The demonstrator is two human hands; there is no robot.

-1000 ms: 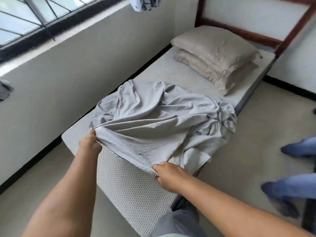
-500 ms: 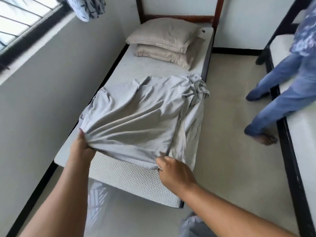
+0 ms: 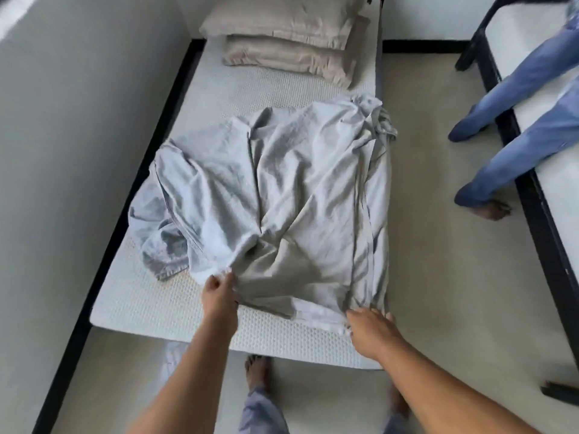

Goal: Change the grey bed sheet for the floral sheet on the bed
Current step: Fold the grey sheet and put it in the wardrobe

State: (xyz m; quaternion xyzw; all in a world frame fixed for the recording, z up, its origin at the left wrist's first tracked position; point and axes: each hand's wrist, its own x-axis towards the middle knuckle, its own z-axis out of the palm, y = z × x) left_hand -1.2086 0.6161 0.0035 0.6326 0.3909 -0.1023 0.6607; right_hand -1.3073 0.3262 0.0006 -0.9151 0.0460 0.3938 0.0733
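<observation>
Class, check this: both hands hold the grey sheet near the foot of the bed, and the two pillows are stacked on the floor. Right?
Not quite. The head view shows the two pillows stacked on the mattress at its far end, not on the floor. The left hand and right hand do hold the grey sheet near the foot.

head view, downward, over bed (image 3: 163,308) foot

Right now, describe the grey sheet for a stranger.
Start at the white mattress along the left wall. The grey sheet lies crumpled on its near half, gripped by the left hand and right hand. Unlike the stacked beige pillows beyond, it is wrinkled.
</observation>
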